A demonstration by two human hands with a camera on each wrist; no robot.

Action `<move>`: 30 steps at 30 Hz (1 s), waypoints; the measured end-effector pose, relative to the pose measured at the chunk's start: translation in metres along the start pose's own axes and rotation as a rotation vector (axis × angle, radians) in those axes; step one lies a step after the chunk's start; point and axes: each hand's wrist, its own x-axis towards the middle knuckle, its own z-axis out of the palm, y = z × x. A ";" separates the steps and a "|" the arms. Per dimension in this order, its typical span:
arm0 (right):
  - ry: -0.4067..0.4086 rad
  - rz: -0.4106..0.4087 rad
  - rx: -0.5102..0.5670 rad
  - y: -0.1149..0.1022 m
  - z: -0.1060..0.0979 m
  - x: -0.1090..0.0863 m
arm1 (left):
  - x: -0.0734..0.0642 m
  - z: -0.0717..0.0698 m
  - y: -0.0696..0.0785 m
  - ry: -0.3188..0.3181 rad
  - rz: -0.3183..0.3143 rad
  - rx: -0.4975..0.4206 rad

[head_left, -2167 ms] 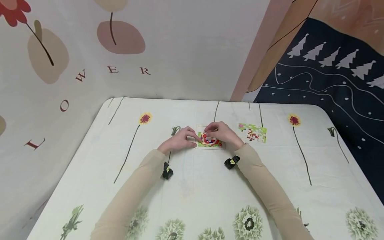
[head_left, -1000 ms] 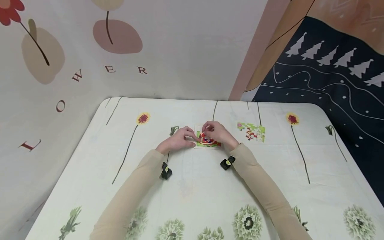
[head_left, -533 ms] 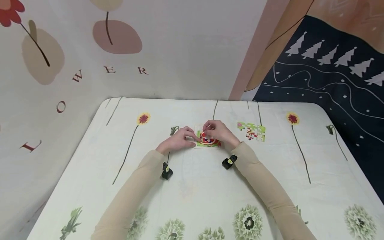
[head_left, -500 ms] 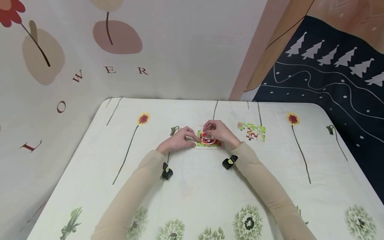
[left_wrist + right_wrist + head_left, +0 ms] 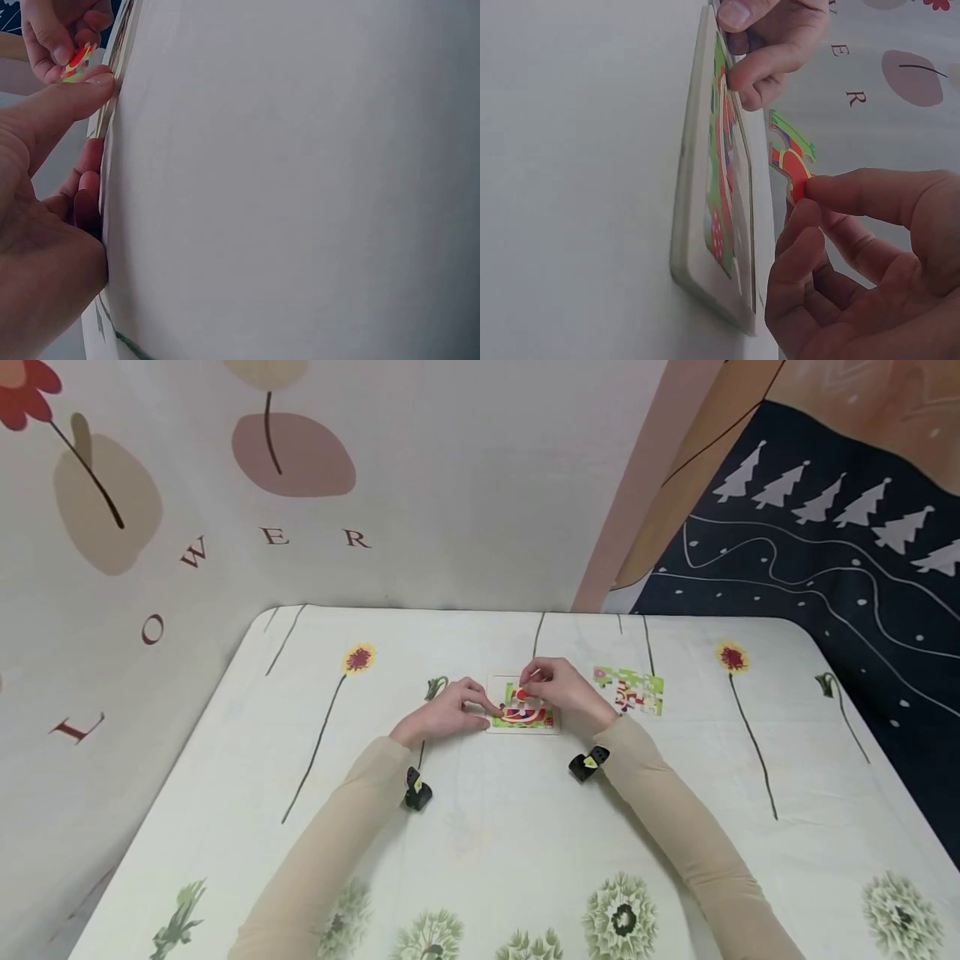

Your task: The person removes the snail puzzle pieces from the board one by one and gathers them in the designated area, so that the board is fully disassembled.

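A light-framed jigsaw puzzle board (image 5: 523, 729) lies on the table, part-filled along its near side with a red and green picture. My left hand (image 5: 447, 712) rests at the board's left side, index finger touching the picture and thumb at the frame's near corner. My right hand (image 5: 567, 692) pinches a puzzle piece (image 5: 793, 161) between thumb and index finger, held above the board. This piece is red, yellow and green, with an uneven edge. In the left wrist view the piece shows beyond my left thumb (image 5: 90, 90), and the board's surface is hidden edge-on.
Right of the board lies a cluster of puzzle pieces (image 5: 643, 683), green with red and white parts. The table (image 5: 480, 843) wears a white cloth printed with flowers. Printed fabric walls (image 5: 465, 510) stand behind and to the right. Each wrist carries a black camera (image 5: 588, 763).
My right hand has shifted right and slightly away from me with the puzzle piece, so more of the board's picture shows. My left hand keeps its place at the board.
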 end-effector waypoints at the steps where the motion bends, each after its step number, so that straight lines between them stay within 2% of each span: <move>1: 0.001 -0.003 -0.005 0.000 -0.001 -0.001 | 0.000 0.000 0.000 0.000 0.000 0.001; 9: 0.026 -0.057 -0.010 0.007 -0.015 -0.008 | 0.001 0.001 0.000 0.002 0.008 -0.006; 16: 0.023 -0.045 0.021 0.017 -0.026 -0.014 | 0.001 0.001 -0.002 -0.002 0.001 -0.014; 24: 0.038 -0.050 -0.031 0.027 -0.037 -0.020 | 0.001 0.001 -0.003 -0.005 -0.011 -0.031; 30: 0.040 -0.023 -0.064 0.029 -0.045 -0.025 | 0.001 0.001 -0.003 -0.005 0.000 -0.036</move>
